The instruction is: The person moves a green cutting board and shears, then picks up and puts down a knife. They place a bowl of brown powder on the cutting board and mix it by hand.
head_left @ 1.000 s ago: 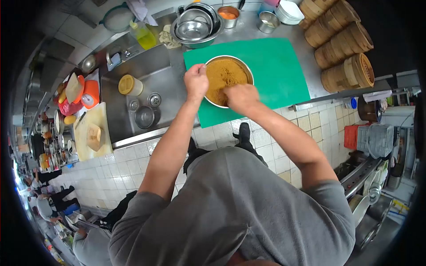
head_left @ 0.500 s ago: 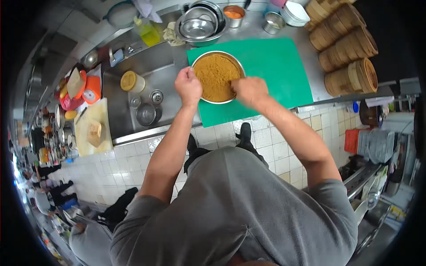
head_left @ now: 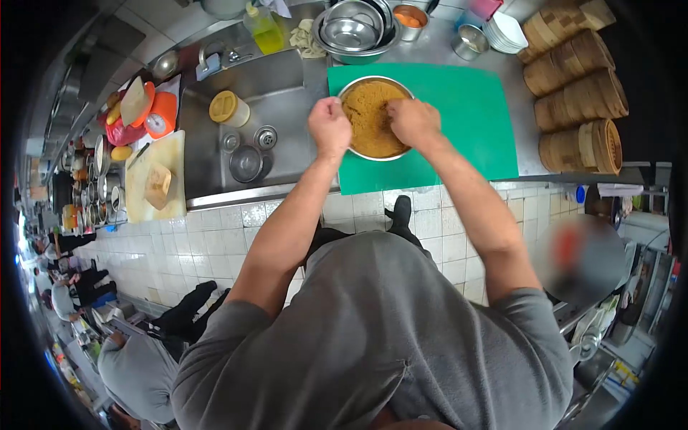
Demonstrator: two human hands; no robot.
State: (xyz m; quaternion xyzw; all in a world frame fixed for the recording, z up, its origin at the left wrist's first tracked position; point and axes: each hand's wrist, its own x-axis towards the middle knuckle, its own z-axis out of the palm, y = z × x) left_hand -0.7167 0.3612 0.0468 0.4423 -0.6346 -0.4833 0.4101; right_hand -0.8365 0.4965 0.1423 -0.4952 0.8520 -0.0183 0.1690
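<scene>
A round metal bowl (head_left: 380, 157) stands on a green cutting mat (head_left: 473, 122), filled with a brown, crumbly mixture (head_left: 373, 115). My left hand (head_left: 330, 127) has its fingers closed on the bowl's left rim. My right hand (head_left: 414, 123) is closed at the right side of the mixture, over the bowl's edge. Whatever its fingers hold, if anything, is hidden. Dark hollows show in the mixture near both hands.
To the left is a sink (head_left: 208, 172) with a yellow-lidded container (head_left: 229, 109). Nested bowls (head_left: 351, 32) stand behind the mat, bamboo steamers (head_left: 577, 97) to the right. A board (head_left: 172, 147) with a block lies far left. Other people (head_left: 140, 373) are at lower left.
The view has shifted, so the bowl and mat appear farther right and slightly higher. My right hand is now more clearly seen, and the mixture's surface shows new dark hollows.
</scene>
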